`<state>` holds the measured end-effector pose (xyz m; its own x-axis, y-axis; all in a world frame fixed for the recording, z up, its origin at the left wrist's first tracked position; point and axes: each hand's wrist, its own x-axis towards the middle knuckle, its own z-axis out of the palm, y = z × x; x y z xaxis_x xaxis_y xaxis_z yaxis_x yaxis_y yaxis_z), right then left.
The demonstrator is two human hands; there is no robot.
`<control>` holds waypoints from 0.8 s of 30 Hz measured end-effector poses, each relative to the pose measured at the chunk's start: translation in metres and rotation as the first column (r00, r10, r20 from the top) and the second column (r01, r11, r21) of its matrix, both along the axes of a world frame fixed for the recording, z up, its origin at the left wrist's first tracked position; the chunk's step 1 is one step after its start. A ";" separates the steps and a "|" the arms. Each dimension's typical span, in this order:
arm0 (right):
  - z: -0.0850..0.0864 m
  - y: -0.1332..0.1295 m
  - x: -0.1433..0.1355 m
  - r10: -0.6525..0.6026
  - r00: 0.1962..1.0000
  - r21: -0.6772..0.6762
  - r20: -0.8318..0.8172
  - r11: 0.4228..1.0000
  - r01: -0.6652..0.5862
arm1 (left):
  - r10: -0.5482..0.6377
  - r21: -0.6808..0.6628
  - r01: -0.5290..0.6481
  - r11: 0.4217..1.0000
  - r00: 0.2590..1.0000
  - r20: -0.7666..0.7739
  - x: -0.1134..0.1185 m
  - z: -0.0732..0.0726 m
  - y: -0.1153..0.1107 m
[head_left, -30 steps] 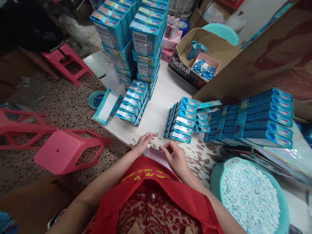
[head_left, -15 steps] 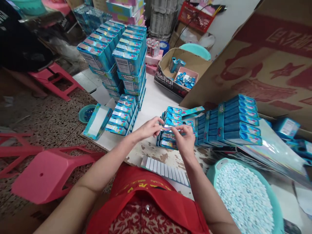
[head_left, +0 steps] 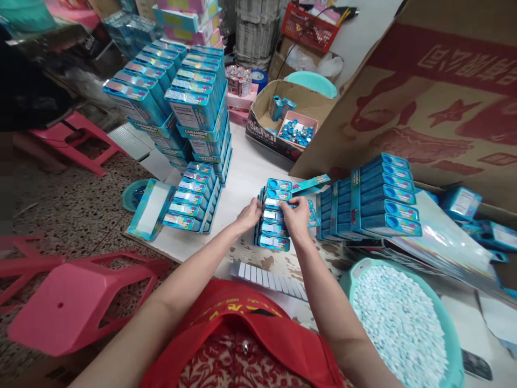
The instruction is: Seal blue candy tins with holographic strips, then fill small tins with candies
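In front of me stands a row of blue candy tins (head_left: 276, 229) in a tray. The two farthest tins (head_left: 279, 184) show a round recess on top, while the nearer ones have shiny strips across their tops. A shiny sticker (head_left: 273, 203) lies over the third tin from the back. My right hand (head_left: 298, 218) is closed, with its fingertips pressing on the sticker's right end. At the left end of the same tin is my left hand (head_left: 250, 214), its fingers curled against the tin's edge. A sheet with white strips (head_left: 269, 278) lies near my apron.
Stacked tins (head_left: 194, 108) stand at the left back. More banded tins (head_left: 371, 199) are on the right, before a large carton (head_left: 456, 91). A turquoise basin (head_left: 454, 345) of pale candies sits at the right front; a carton (head_left: 262, 134) with blue caps is behind.
The shiny sticker, held stretched between both hands above the tins, now lies on a tin. My hands have come down, the left to the tin's edge. The view has shifted slightly.
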<state>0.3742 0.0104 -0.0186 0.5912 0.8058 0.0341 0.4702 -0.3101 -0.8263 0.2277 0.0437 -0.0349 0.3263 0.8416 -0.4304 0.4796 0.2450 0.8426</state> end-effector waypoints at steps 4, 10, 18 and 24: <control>0.003 0.001 0.007 0.065 0.995 0.019 -0.072 0.998 -0.064 | -0.095 0.168 0.144 0.975 0.958 -0.272 -0.020 -0.012 0.000; 0.016 -0.104 -0.013 -0.047 0.986 0.371 0.162 0.929 -0.016 | -0.188 -0.180 0.162 0.970 0.973 -0.134 -0.081 -0.060 -0.076; -0.045 -0.161 -0.072 0.706 0.707 -0.282 -0.038 0.671 -0.685 | 0.118 -0.564 -0.014 0.826 0.982 0.149 -0.109 -0.082 -0.137; -0.062 -0.136 -0.103 0.858 0.513 -0.624 0.010 0.407 -0.668 | 0.169 -0.518 -0.141 0.844 0.986 0.007 -0.105 -0.080 -0.133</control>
<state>0.2712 -0.1253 -0.0806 -0.2530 0.8459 -0.4696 0.8940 0.0188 -0.4478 0.1232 -0.0891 -0.1146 0.2433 0.5463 -0.8015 0.3590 0.7170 0.5976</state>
